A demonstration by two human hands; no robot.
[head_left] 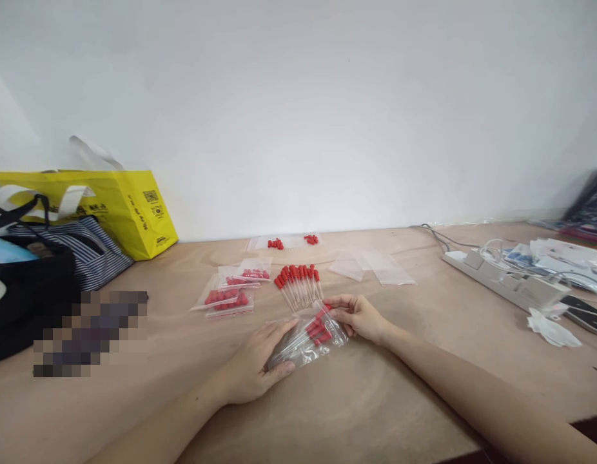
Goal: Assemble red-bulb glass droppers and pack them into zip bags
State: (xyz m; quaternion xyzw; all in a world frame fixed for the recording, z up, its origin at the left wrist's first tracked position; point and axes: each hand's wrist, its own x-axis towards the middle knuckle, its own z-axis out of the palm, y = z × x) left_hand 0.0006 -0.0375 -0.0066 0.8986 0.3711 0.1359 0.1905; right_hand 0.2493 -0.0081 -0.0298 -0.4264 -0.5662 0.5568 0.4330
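Note:
Between my hands is a clear zip-lock bag (305,348) with several red-bulbed droppers inside, bulbs toward the right. The fingers and thumb of my left hand (257,364) grip its left end. My right hand (359,319) pinches the upper right edge by the bulbs. Just beyond the bag, a fanned row of loose droppers (301,283) lies with red bulbs pointing away from me. To their left, several filled zip-lock bags (231,298) with red bulbs showing overlap in a pile. Flat clear bags (376,265) without droppers lie to the right.
Near the wall, loose red bulbs (276,244) lie on clear plastic. A yellow shopping bag (148,219), a striped pouch (98,251) and a black bag (32,296) stand at the left. On the right are a power strip (496,283), a crumpled tissue (552,328) and a phone (586,314).

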